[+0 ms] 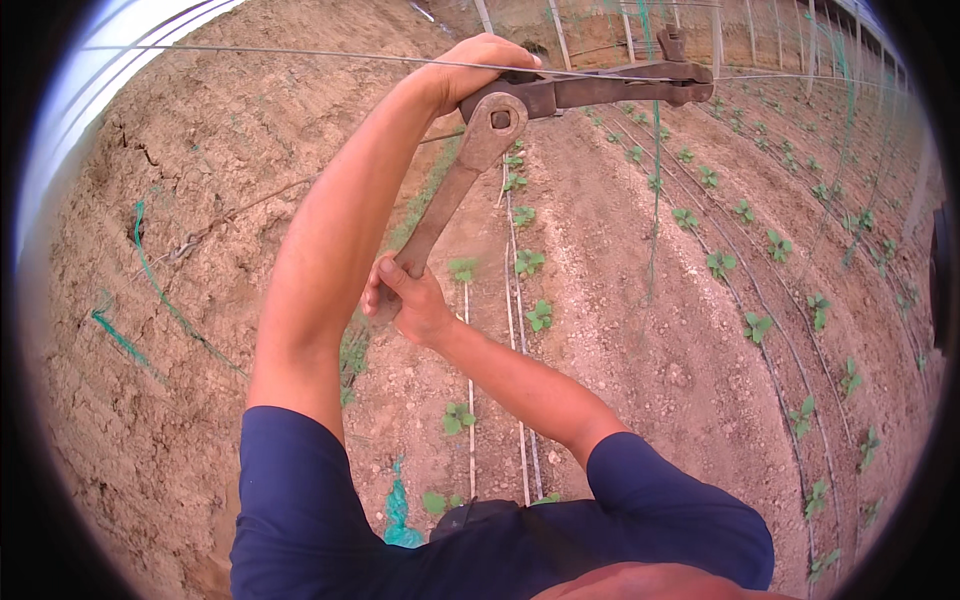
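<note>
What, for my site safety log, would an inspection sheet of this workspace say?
Surface: dry brown soil with rows of small green leafy plants and thin pale hoses
Job's things: long rusty brown metal tool; flat rusty metal lever joined to it
Clutter: crumpled green plastic strip and loose green twine on the ground
Grippers: left hand on the tool, its grip partly hidden; right hand gripping the lever
Cables: straight grey metal wire passing in front of the tool; electrical cables, nothing seen
Surroundings: pale upright posts, hanging green strings

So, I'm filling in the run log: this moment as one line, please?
left hand: on rusty metal tool | right hand: gripping its handle | wire: across upper view | ground: seedlings in rows
</note>
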The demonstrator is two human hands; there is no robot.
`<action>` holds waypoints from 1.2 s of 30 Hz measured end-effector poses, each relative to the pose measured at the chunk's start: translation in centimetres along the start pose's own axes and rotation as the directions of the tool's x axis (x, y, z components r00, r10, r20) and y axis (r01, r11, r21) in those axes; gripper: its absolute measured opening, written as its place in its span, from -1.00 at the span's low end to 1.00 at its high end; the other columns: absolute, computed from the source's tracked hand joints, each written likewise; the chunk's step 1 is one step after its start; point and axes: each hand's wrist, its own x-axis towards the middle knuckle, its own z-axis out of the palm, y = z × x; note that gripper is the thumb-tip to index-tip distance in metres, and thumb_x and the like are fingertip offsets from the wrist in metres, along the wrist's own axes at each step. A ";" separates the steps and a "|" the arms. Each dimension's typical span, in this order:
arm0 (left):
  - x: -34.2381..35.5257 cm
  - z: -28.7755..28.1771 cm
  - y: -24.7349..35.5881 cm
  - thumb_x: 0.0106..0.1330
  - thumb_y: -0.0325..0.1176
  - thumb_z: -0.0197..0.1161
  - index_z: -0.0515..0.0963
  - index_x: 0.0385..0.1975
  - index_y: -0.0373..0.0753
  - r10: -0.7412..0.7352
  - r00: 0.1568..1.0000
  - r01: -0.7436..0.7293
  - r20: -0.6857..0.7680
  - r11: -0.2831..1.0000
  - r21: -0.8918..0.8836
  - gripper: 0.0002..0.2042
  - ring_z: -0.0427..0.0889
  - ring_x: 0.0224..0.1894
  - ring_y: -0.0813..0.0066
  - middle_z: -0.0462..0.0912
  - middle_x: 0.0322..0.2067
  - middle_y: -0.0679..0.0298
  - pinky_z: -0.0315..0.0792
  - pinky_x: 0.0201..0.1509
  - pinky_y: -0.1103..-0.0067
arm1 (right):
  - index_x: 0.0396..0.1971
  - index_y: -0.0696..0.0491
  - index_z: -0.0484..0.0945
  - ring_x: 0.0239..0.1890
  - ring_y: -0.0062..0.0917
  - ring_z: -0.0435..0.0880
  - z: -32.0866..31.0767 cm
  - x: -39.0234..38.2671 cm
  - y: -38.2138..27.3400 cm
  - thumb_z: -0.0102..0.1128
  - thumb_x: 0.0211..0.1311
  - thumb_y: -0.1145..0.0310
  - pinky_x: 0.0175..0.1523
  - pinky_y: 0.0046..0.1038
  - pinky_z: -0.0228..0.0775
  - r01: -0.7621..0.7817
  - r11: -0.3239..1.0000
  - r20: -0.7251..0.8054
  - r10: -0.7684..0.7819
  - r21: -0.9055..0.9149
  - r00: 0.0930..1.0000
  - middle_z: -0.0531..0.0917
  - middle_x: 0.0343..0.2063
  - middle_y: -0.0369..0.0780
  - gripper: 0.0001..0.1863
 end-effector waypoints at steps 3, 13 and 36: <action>0.2 -0.2 -0.1 0.34 -0.21 0.25 0.72 -0.19 -0.35 -0.033 0.997 0.030 0.067 0.999 0.032 -0.69 0.68 -0.30 0.57 0.74 -0.26 0.24 0.57 -0.21 0.57 | -0.37 0.06 0.53 -0.43 -0.47 0.66 -0.6 -0.4 -0.2 0.27 0.42 0.09 -0.30 -0.38 0.54 -0.011 1.000 0.037 0.011 -0.021 0.999 0.63 -0.51 -0.23 -0.67; -0.3 -0.4 0.6 0.39 -0.14 0.21 0.71 -0.26 -0.32 0.168 0.972 -0.208 0.166 0.942 0.265 -0.67 0.59 -0.36 0.59 0.68 -0.36 0.29 0.48 -0.25 0.55 | -0.31 0.07 0.53 -0.38 -0.42 0.67 0.0 -1.0 -0.8 0.30 0.38 0.07 -0.16 -0.30 0.58 0.027 0.994 -0.025 -0.030 -0.105 0.999 0.63 -0.45 -0.19 -0.66; -0.9 -0.3 0.5 0.38 0.07 0.25 0.72 -0.18 -0.22 -0.075 0.997 0.075 0.003 0.994 0.083 -0.58 0.66 -0.25 0.62 0.74 -0.24 0.31 0.55 -0.08 0.61 | -0.40 0.15 0.54 -0.57 -0.59 0.54 -5.3 -6.3 -9.2 0.34 0.38 0.08 -0.47 -0.50 0.46 -0.254 0.873 -0.157 0.206 -0.416 0.966 0.54 -0.61 -0.29 -0.60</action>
